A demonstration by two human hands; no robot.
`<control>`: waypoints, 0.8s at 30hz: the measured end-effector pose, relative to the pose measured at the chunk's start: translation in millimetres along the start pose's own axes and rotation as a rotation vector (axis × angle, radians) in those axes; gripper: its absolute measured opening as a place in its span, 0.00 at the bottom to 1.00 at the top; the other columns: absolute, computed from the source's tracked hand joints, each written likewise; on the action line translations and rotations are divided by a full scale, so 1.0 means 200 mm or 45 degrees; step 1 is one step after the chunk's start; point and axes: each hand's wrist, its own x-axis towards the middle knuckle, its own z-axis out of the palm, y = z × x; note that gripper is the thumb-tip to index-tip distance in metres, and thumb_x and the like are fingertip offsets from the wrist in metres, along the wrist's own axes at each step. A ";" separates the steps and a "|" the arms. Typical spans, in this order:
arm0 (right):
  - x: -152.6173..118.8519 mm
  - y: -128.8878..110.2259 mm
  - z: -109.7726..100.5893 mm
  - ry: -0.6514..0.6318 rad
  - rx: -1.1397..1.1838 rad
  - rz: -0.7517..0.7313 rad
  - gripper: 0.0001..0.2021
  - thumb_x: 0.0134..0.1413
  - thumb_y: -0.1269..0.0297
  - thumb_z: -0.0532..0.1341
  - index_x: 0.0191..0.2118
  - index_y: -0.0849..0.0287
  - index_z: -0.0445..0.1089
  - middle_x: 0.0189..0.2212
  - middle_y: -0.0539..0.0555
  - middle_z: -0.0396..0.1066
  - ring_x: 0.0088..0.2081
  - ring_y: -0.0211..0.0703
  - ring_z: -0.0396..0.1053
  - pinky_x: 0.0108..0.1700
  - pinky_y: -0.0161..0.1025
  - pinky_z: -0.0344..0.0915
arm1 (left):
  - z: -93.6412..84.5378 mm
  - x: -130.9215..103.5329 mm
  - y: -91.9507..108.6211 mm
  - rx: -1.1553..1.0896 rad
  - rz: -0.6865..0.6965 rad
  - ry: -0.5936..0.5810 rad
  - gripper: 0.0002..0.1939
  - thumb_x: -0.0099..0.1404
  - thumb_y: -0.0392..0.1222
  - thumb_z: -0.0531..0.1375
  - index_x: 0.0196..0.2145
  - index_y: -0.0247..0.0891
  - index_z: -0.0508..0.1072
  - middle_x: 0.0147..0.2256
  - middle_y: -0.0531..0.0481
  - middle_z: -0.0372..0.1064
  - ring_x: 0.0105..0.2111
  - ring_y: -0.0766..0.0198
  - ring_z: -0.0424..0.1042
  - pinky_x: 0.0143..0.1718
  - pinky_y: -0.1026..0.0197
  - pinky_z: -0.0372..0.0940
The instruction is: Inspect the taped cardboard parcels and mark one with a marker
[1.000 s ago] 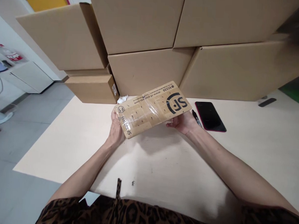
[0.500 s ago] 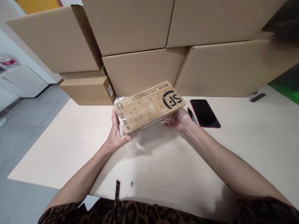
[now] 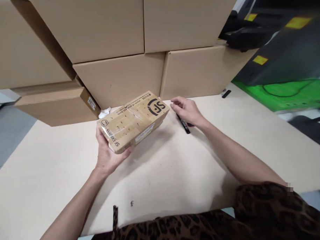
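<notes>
A taped cardboard box with SF Express print is tilted over the pale table, its far right corner pointing away. My left hand grips its near left end, thumb on the front side and fingers at the left edge. My right hand is off the box, to its right, with fingers bent and thumb near the index finger. Just beneath that hand a black marker lies on the table. Whether the right fingers touch the marker is unclear. The phone is mostly hidden behind this hand.
Large stacked cartons wall off the table's back. A smaller carton stands at back left, with crumpled white paper beside it. A small black object lies at back right, near a green surface.
The view has swung to the right. My right hand has let go of the box and moved right, over the marker and phone. My left hand still holds the box, whose front label now shows.
</notes>
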 end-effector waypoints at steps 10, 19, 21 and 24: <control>-0.11 0.43 -0.19 -0.559 -1.309 -0.986 0.23 0.58 0.84 0.53 0.51 0.61 0.78 0.56 0.71 0.77 0.48 0.59 0.76 0.45 0.51 0.71 | 0.02 0.01 -0.04 -0.115 -0.111 0.041 0.71 0.43 0.59 0.83 0.74 0.52 0.47 0.72 0.35 0.54 0.72 0.34 0.61 0.73 0.28 0.57; -0.09 0.39 -0.17 -0.265 -0.570 -0.825 0.05 0.63 0.66 0.59 0.36 0.53 0.71 0.37 0.60 0.79 0.37 0.52 0.76 0.41 0.48 0.73 | 0.01 0.01 -0.07 -0.102 -0.033 0.037 0.66 0.45 0.55 0.82 0.73 0.52 0.52 0.72 0.37 0.55 0.73 0.32 0.58 0.73 0.27 0.57; -0.11 0.32 -0.17 -0.007 -0.339 -0.718 0.04 0.64 0.60 0.62 0.38 0.52 0.70 0.31 0.55 0.75 0.30 0.47 0.72 0.33 0.44 0.70 | 0.01 0.01 -0.09 -0.085 -0.020 0.036 0.66 0.46 0.55 0.82 0.74 0.51 0.51 0.71 0.36 0.56 0.73 0.31 0.59 0.73 0.27 0.57; -0.14 0.17 -0.16 0.357 0.185 -0.557 0.10 0.66 0.52 0.65 0.38 0.49 0.66 0.22 0.46 0.69 0.22 0.42 0.66 0.26 0.42 0.66 | 0.01 0.01 -0.10 -0.085 -0.016 0.046 0.68 0.45 0.54 0.82 0.74 0.53 0.50 0.71 0.37 0.56 0.72 0.31 0.60 0.72 0.25 0.56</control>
